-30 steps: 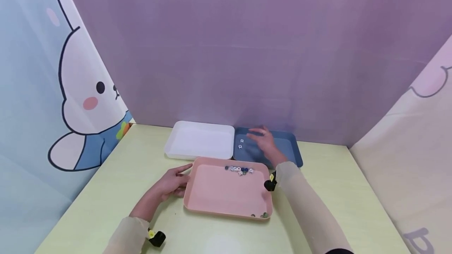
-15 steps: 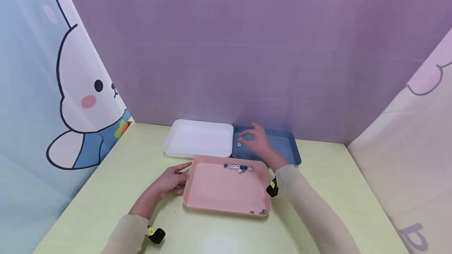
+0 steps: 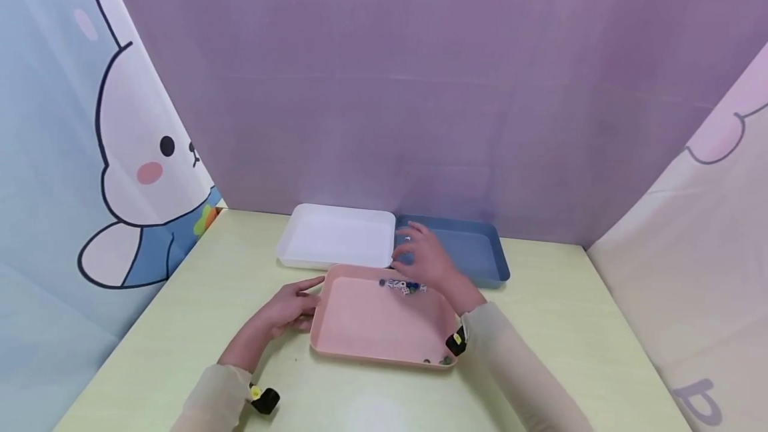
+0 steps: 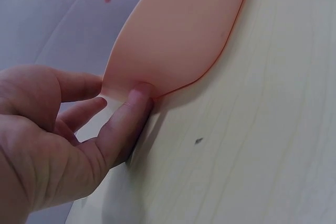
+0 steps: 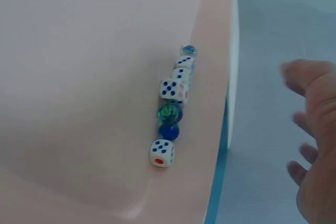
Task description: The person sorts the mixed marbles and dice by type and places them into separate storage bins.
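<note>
In the head view, my left hand (image 3: 289, 309) touches the outside of the left end of a pink tray (image 3: 378, 332). The left wrist view shows its thumb and index fingertip against the tray wall. My right hand (image 3: 425, 259) hovers over the seam between the pink tray and a dark blue tray (image 3: 474, 252), fingers apart and nothing seen between them. One white die (image 3: 407, 238) shows in the blue tray beyond those fingers; the hand may hide more. Along the pink tray's far side lie several white dice (image 5: 171, 90) and glass marbles (image 5: 169, 114) in a row.
A white tray (image 3: 339, 237) stands behind the pink one, beside the blue tray. More greenish marbles (image 3: 445, 360) sit in the pink tray's near right corner. A purple cloth (image 3: 384, 99) rises at the back of the pale yellow table (image 3: 252, 252), with printed cloths at both sides.
My right hand has come from over the dice in the blue tray leftward and nearer, to the pink tray's far rim. The left hand stays at the pink tray's end.
</note>
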`<state>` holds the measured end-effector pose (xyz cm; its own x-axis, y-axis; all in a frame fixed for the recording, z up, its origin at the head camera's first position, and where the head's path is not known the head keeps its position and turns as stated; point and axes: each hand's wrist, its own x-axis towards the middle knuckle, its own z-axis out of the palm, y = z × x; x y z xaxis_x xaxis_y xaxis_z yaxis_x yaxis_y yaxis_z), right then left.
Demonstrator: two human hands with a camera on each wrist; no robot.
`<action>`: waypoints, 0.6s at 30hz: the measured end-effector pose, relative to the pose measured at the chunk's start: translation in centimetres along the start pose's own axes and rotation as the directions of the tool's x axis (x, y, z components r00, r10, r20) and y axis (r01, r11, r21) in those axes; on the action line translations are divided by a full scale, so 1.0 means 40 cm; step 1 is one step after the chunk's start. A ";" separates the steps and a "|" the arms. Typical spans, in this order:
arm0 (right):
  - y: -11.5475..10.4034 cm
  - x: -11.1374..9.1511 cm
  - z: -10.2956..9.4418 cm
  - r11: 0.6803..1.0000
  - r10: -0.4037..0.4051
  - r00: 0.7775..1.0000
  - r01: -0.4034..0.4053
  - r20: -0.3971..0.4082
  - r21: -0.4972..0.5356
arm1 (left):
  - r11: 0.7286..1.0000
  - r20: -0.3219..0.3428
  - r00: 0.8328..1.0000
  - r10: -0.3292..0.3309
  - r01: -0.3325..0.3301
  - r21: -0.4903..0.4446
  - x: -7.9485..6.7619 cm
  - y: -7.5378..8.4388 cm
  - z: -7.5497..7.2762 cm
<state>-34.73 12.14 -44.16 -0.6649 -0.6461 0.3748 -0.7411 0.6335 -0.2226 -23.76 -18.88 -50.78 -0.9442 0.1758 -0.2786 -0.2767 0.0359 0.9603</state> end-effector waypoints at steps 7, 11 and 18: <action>-0.012 -0.012 0.021 0.995 0.051 0.987 -0.037 0.152 -0.094 | 1.000 0.009 1.000 -0.004 0.004 0.001 0.002 -0.001 -0.002; -0.012 -0.012 0.035 0.989 0.056 0.978 -0.026 0.202 -0.149 | 1.000 0.011 1.000 -0.004 0.004 0.001 0.003 0.000 -0.002; -0.007 -0.006 0.056 0.985 0.081 0.959 -0.036 0.271 -0.167 | 1.000 0.018 1.000 0.002 -0.002 -0.004 0.003 0.002 -0.002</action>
<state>-34.58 11.16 -46.22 -0.7232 -0.6837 0.0980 -0.6905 0.7186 -0.0825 -23.89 -18.94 -50.74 -0.9413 0.1936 -0.2765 -0.2756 0.0316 0.9607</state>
